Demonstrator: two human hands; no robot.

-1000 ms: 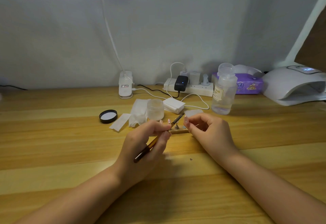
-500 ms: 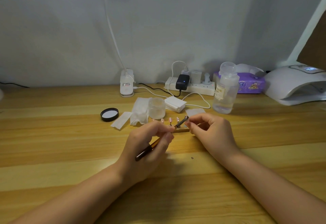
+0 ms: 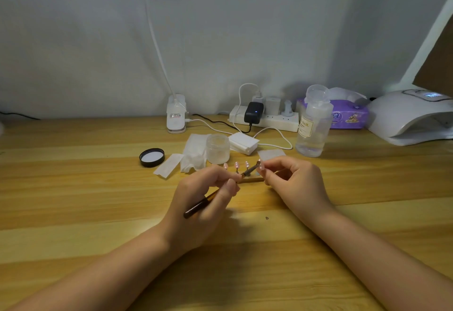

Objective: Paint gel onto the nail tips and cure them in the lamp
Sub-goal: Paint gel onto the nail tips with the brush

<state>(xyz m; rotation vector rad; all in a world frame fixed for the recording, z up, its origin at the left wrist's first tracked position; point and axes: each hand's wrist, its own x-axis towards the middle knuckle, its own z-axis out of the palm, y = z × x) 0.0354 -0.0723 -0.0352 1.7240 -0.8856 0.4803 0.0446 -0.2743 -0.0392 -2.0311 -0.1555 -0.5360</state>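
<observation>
Pink gel could smear if the left hand (image 3: 208,202), pinching the slim brown-handled brush (image 3: 220,194), slips against the small pale nail tip (image 3: 261,167) pinched by the right hand (image 3: 294,183).

arms: bare to elbows, no sleeves | left grip (image 3: 206,202), right grip (image 3: 296,183): ungloved

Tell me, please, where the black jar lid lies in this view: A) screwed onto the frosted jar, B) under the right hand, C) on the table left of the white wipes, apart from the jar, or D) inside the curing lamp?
C: the black jar lid lies flat on the wooden table, left of the white wipes, while the frosted jar stands open beyond them.
</observation>
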